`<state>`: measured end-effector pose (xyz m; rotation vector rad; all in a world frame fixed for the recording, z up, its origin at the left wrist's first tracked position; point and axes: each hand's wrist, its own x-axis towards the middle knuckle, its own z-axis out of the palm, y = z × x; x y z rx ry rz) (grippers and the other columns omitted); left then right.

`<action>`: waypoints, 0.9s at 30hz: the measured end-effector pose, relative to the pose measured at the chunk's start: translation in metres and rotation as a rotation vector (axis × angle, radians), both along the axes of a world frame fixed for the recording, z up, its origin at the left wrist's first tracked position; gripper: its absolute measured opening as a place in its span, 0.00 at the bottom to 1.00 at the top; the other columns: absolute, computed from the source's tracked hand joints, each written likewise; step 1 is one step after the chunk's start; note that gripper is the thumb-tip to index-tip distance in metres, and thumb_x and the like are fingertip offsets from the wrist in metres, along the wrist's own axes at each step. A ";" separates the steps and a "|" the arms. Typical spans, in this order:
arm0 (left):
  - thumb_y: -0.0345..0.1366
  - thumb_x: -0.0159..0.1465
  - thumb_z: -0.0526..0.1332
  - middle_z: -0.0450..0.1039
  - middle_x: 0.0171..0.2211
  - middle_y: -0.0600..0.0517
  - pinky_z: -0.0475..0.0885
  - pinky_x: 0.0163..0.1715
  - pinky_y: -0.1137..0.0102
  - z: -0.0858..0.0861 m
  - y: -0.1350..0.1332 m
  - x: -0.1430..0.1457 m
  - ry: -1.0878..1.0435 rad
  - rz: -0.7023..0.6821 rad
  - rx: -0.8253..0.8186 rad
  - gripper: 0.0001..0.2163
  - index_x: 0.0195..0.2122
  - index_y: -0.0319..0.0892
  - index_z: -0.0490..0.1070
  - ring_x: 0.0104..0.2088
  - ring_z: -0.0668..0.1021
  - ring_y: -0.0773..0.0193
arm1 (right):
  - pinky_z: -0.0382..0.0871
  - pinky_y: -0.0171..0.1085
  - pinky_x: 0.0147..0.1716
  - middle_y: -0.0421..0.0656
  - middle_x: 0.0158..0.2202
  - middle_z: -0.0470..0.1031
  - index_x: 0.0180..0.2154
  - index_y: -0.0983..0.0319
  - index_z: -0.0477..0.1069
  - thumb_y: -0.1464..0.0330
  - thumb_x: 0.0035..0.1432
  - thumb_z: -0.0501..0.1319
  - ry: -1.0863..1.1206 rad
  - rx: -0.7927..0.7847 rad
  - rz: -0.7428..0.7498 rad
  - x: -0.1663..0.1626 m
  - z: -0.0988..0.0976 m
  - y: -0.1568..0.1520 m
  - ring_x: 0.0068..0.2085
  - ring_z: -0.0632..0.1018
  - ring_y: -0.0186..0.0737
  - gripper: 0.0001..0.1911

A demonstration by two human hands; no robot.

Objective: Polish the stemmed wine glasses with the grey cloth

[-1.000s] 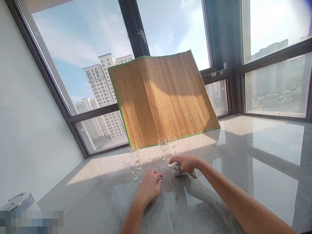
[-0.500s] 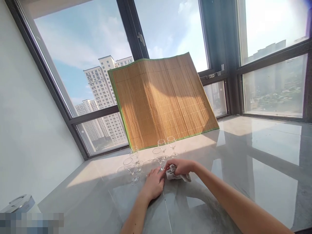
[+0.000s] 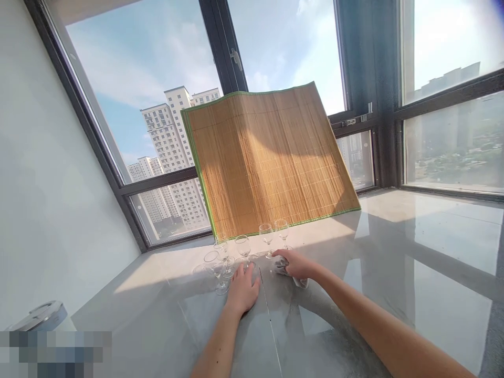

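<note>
My left hand (image 3: 243,289) rests on the glossy grey surface with its fingers stretched forward and apart. Its fingertips meet the foot of a small stemmed glass (image 3: 243,245); whether they press on the foot I cannot tell. Bunched in my right hand (image 3: 296,264) is a whitish-grey cloth (image 3: 281,266), pressed down on the surface. Just beyond that hand stand two more stemmed glasses, one (image 3: 266,232) by the index finger and another (image 3: 282,229) behind it. To the left of my left hand are a front glass (image 3: 213,261) and a rear glass (image 3: 221,247). All are upright and clear.
A bamboo mat (image 3: 271,157) with green edging leans against the window (image 3: 165,210) behind the glasses. On the lower left stands a white container with a lid (image 3: 45,316), partly blurred out. A white wall (image 3: 71,157) bounds the left side.
The middle glass has shifted left, away from the pair on the right, together with my left hand. My hands have parted, and the cloth hand sits slightly farther right. The view has turned slightly.
</note>
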<state>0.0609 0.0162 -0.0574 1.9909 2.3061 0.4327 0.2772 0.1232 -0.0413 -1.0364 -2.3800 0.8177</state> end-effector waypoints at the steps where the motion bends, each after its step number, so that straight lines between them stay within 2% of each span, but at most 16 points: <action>1: 0.48 0.66 0.49 0.54 0.67 0.45 0.55 0.63 0.60 0.000 0.000 0.000 0.008 0.005 0.011 0.27 0.65 0.46 0.59 0.66 0.58 0.52 | 0.69 0.36 0.44 0.47 0.51 0.74 0.55 0.60 0.70 0.83 0.42 0.55 0.016 0.061 0.016 -0.003 -0.003 0.000 0.50 0.75 0.46 0.36; 3: 0.48 0.66 0.49 0.59 0.64 0.45 0.56 0.63 0.59 -0.001 0.001 0.001 0.039 0.015 0.032 0.26 0.63 0.47 0.62 0.64 0.61 0.52 | 0.65 0.39 0.52 0.47 0.56 0.72 0.54 0.60 0.71 0.84 0.41 0.54 0.035 0.153 0.040 -0.008 -0.010 0.002 0.55 0.71 0.49 0.36; 6: 0.47 0.66 0.49 0.61 0.64 0.47 0.53 0.64 0.56 -0.003 0.002 0.001 0.077 0.054 0.046 0.25 0.63 0.49 0.62 0.64 0.61 0.52 | 0.61 0.43 0.56 0.45 0.58 0.71 0.54 0.60 0.71 0.84 0.41 0.54 0.027 0.207 0.025 -0.014 -0.016 0.003 0.57 0.68 0.51 0.37; 13: 0.48 0.67 0.46 0.53 0.68 0.46 0.46 0.66 0.53 -0.007 0.011 -0.005 0.076 0.164 0.001 0.27 0.65 0.46 0.58 0.68 0.55 0.53 | 0.61 0.42 0.55 0.44 0.60 0.69 0.57 0.60 0.69 0.82 0.41 0.54 -0.002 0.170 -0.027 -0.020 -0.015 0.003 0.57 0.67 0.52 0.39; 20: 0.51 0.65 0.47 0.51 0.69 0.43 0.44 0.66 0.51 -0.010 0.017 -0.010 0.062 0.279 -0.018 0.31 0.66 0.43 0.57 0.69 0.52 0.52 | 0.63 0.44 0.54 0.43 0.63 0.65 0.60 0.55 0.66 0.81 0.40 0.55 -0.027 0.104 -0.088 -0.031 -0.018 0.012 0.60 0.65 0.54 0.43; 27: 0.54 0.64 0.47 0.49 0.70 0.44 0.42 0.66 0.48 -0.008 0.018 -0.011 0.039 0.264 -0.021 0.32 0.66 0.44 0.57 0.69 0.50 0.52 | 0.62 0.47 0.56 0.41 0.65 0.62 0.59 0.52 0.68 0.80 0.39 0.55 -0.017 0.057 -0.123 -0.037 -0.022 0.024 0.62 0.64 0.54 0.42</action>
